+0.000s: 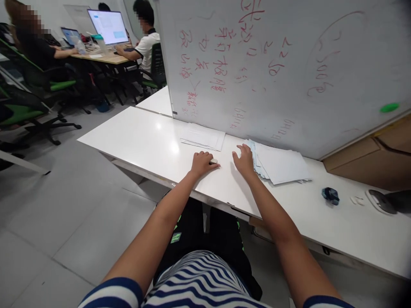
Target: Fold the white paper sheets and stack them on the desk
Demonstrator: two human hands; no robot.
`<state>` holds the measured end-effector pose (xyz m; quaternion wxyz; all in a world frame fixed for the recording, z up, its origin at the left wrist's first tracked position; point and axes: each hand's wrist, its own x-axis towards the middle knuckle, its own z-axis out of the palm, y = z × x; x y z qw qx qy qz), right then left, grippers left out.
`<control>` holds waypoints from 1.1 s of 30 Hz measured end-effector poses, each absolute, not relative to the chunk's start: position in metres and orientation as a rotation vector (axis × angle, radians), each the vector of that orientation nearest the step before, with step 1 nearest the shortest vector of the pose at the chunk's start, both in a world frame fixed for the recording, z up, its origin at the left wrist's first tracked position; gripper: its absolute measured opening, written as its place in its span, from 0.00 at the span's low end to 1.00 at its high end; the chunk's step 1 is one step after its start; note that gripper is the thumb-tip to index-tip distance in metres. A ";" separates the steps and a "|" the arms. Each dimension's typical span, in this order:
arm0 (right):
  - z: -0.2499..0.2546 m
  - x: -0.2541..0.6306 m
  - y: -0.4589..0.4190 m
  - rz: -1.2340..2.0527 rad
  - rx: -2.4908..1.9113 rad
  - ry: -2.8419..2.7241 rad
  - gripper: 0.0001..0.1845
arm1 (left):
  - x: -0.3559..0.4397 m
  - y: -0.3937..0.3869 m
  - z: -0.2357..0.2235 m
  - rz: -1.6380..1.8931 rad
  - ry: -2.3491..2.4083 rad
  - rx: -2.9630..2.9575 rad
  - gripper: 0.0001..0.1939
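Observation:
My left hand rests on the white desk with its fingers curled over a small off-white block. Only one end of the block shows beside the thumb, so its kind is unclear. To the right, my right hand is open, fingers spread and bent, with nothing visible in it. It is beside the left edge of a thick stack of white papers, which has some light blue sheets at its left side. Beyond my left hand lies a thinner pile of papers.
A whiteboard with red writing and a green magnet stands along the desk's back. At right are a dark blue bundle, small white pieces and a cardboard box. Two people sit at a computer table.

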<state>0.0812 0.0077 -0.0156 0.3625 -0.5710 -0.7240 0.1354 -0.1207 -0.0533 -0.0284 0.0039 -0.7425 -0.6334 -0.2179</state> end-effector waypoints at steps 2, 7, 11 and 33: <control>-0.016 0.112 -0.011 0.237 -1.545 -1.836 0.22 | -0.121 -0.053 -0.028 -0.675 -1.979 -2.326 0.21; -0.027 0.178 -0.041 0.039 -1.761 -1.757 0.25 | -0.120 -0.053 -0.026 -0.644 -2.005 -2.326 0.20; -0.046 0.199 -0.049 0.038 -1.884 -1.749 0.28 | -0.119 -0.052 -0.026 -0.620 -2.028 -2.298 0.20; -0.058 0.193 -0.055 -0.223 -1.849 -1.718 0.21 | -0.118 -0.052 -0.026 -0.635 -2.028 -2.278 0.21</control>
